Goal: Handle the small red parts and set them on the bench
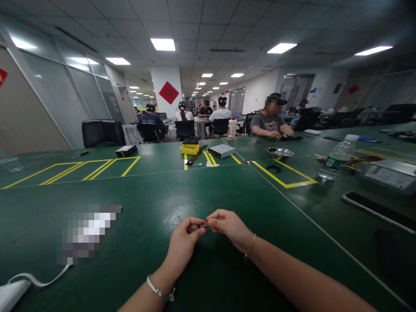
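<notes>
My left hand (pixel 183 240) and my right hand (pixel 231 228) meet above the green table (pixel 156 195), both with thumb and forefinger pinched. Between the left fingertips sits a small dark, shiny piece (pixel 203 225), mostly covered by the fingers. The right fingertips grip a small orange piece (pixel 208 222), which touches or nearly touches the dark one. Both are too small for me to tell their kind, or whether they are joined.
A blurred-out phone-like device (pixel 94 234) with a white cable lies left. Farther off are a yellow tray (pixel 190 149), a grey box (pixel 221 150) and a metal bowl (pixel 280 152). At right stand a water bottle (pixel 339 157) and a phone (pixel 380 211). A co-worker (pixel 271 121) sits across.
</notes>
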Tool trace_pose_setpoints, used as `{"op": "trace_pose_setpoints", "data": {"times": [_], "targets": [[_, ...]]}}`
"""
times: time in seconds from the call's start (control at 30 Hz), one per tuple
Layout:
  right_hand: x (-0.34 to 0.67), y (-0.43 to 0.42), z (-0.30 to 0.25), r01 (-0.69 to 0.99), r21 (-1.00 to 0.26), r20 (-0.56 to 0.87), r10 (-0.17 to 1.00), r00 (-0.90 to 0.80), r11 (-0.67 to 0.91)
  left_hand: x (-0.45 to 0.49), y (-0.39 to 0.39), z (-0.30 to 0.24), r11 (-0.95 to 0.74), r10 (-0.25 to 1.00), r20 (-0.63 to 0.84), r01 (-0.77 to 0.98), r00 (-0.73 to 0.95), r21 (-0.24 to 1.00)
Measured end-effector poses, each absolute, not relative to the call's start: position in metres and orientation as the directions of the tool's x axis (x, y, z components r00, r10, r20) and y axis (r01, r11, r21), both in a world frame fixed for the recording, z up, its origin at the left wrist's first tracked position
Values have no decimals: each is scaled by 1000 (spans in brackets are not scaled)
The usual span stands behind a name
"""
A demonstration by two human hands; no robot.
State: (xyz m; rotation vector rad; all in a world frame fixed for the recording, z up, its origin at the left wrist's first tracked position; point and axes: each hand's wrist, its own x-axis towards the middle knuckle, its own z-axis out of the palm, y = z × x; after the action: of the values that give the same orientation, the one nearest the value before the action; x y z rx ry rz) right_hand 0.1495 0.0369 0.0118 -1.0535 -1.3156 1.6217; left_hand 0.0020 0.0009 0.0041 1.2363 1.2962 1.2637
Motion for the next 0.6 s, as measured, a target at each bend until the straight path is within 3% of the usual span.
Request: {"op": "trace_pose_setpoints", "data": {"times": [0.4, 0.6], "targets": [[136, 29, 3, -85, -995, -40, 974, -224, -60, 7, -3, 11, -66, 978, 99, 178, -181, 982], [135, 25, 5, -104, -990, -73, 971, -227, -99, 5, -5, 11, -97, 959, 146, 202, -244, 975]]}}
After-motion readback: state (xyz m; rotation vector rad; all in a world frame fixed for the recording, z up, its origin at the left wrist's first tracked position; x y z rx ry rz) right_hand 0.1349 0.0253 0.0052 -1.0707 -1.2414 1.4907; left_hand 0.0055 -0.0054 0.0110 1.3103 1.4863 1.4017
